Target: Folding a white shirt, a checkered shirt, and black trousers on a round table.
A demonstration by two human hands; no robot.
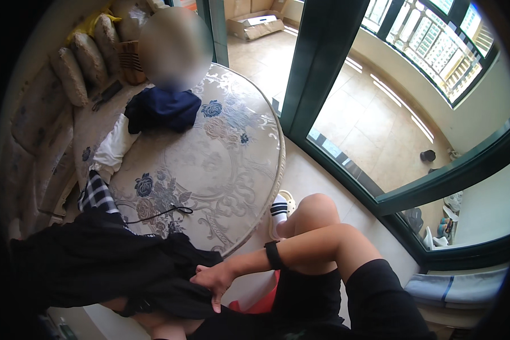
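A black garment (pixel 105 263), whose exact kind I cannot make out, hangs bunched over the near left edge of the round table (pixel 209 158). My right hand (pixel 212 279), a black band on its wrist, is closed on the right edge of the fabric. The left forearm comes in from the lower edge and passes under the cloth, so my left hand and its fingers are hidden. A thin black cord (pixel 167 213) with a loop trails from the garment across the patterned tabletop. Just beyond are black-and-white checked cloth (pixel 97 195) and white cloth (pixel 116 146).
Navy cloth (pixel 164 107) rests farther back, below a blurred round patch. Cushions (pixel 88 59) and a wooden holder (pixel 130 63) stand at the far left. Green-framed glass doors (pixel 345 130) rise on the right. Something red (pixel 260 300) shows beside my leg.
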